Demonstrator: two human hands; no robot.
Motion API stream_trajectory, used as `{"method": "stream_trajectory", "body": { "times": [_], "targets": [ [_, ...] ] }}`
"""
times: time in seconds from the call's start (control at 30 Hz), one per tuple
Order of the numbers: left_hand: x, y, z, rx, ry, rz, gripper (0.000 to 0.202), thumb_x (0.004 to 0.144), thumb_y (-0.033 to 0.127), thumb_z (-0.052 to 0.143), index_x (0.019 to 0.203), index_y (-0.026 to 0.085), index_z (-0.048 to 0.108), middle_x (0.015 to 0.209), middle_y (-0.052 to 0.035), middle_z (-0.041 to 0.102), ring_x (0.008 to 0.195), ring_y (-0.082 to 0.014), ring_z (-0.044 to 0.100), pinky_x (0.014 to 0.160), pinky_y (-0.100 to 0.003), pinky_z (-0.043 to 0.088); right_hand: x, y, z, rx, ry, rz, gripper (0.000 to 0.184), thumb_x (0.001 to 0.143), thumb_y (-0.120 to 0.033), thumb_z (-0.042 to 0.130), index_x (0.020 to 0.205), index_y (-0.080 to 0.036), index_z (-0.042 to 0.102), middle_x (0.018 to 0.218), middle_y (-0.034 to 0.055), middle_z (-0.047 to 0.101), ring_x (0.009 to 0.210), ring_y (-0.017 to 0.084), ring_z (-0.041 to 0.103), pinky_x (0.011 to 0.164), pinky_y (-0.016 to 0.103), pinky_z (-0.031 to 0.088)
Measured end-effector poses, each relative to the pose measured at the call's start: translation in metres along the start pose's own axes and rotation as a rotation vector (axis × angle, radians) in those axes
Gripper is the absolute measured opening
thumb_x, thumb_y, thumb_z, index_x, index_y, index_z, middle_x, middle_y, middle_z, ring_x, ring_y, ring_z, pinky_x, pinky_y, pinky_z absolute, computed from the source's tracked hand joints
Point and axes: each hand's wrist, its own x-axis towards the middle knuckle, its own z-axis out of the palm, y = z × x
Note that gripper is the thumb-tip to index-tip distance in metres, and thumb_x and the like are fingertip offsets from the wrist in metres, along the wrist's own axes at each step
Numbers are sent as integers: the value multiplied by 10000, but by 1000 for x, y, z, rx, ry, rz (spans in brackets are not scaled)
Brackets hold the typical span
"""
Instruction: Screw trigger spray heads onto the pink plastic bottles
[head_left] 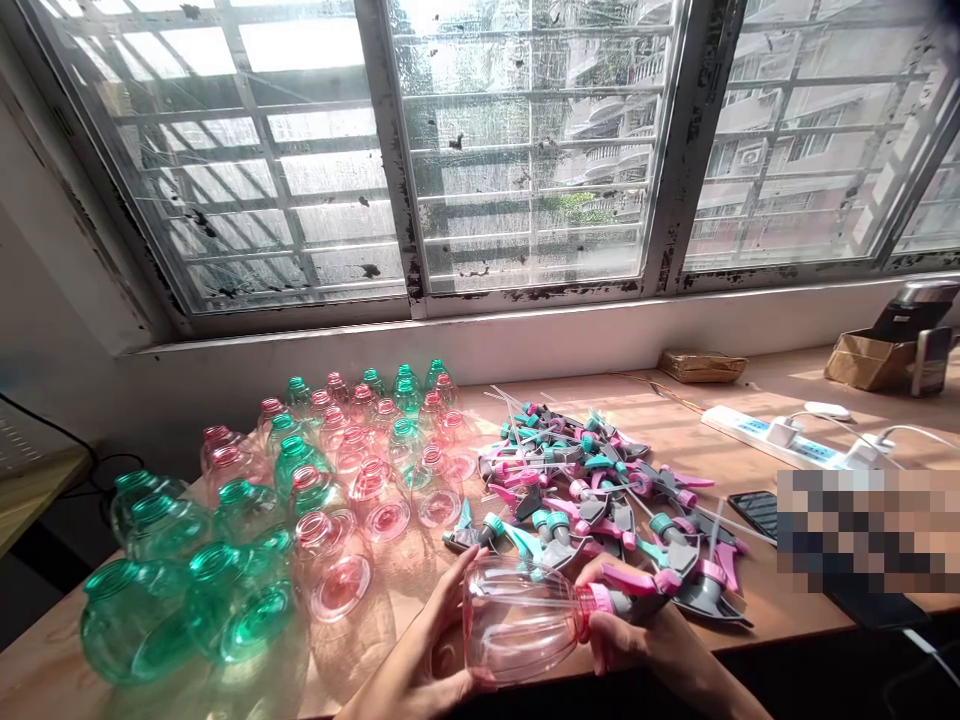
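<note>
A clear pink spray bottle (517, 620) lies on its side in the air at the table's front edge, its neck toward the right. My left hand (442, 640) is wrapped round its base end. At the neck, my right hand (619, 630) grips the pink collar of a grey and pink trigger sprayer (637, 590), which sits on the bottle's mouth. The sprayer's thin tube shows inside the bottle. Just beyond my hands lies a heap of loose trigger sprayers (600, 470) in pink, teal and grey.
Several open-necked bottles, green (135, 620) and pink (330, 570), stand on the left of the wooden table (420, 560). A white power strip (765, 435) with plugs, a dark phone (754, 512) and a brown packet (701, 366) lie to the right. Windows (525, 150) run behind.
</note>
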Motion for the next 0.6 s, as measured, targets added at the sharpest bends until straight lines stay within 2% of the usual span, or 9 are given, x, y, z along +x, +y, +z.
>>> {"method": "stream_trajectory", "body": {
  "times": [0.07,0.13,0.27,0.37,0.5,0.6],
  "targets": [
    [-2,-7,-5,42,5,10,875,899,438,730,1587,425,190,1733,-54,157,1545,-406,260,1215,-595,310,0,0,0,-30,3,-16,444,850,-607,726,1007,-226,561,637,-27,690,552,178,683,569,286,525],
    [-3,-9,-6,51,2,8,878,915,431,713,1596,413,159,1723,-64,202,1550,-388,258,1236,-583,273,1,0,0,-46,1,-21,440,851,-616,716,991,-224,573,638,-23,687,553,186,679,574,302,529],
    [-5,1,2,28,13,-43,974,863,334,796,1585,457,154,1715,-20,241,1572,-362,199,1266,-554,221,1,-1,-1,-81,-8,-14,439,861,-627,692,919,-197,627,649,-3,683,565,180,662,575,300,509],
    [-5,9,6,27,42,-42,984,843,368,810,1587,439,169,1721,-14,220,1579,-369,163,1284,-566,149,1,-1,-1,-100,-6,2,447,862,-632,687,900,-189,637,650,6,687,575,186,663,571,303,501],
    [-1,12,6,43,-10,-33,903,860,407,783,1585,355,247,1711,-56,248,1569,-391,188,1280,-577,170,0,-3,-2,-85,20,27,476,832,-653,709,982,-211,618,656,6,700,593,213,683,563,310,511],
    [1,12,5,50,-27,-24,904,871,343,783,1582,393,225,1720,-38,217,1566,-386,206,1268,-578,217,-1,-5,-3,-141,30,19,465,845,-663,688,904,-202,670,669,24,709,605,208,666,564,300,494]
  ]
}}
